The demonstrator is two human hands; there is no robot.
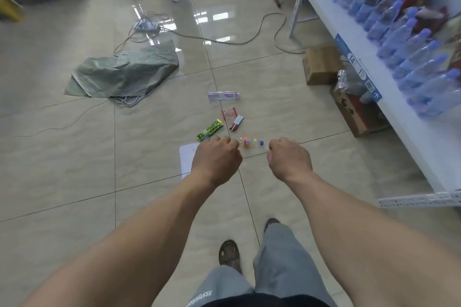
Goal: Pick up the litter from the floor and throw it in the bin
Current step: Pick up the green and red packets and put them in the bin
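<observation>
Glossy beige floor tiles (pixel 149 182) are reflecting the lights, and the litter is lying scattered just ahead: a clear water bottle (pixel 223 96), a red-and-white wrapper (pixel 229 114), a green wrapper (pixel 210 129), an orange-labelled bottle (pixel 250 142) and a white sheet of paper (pixel 187 159). Left hand (pixel 215 161) and right hand (pixel 290 158) are hanging out front, fingers curling under, holding nothing. White shelving (pixel 409 117) with bottled water (pixel 399 32) is standing to the right.
</observation>
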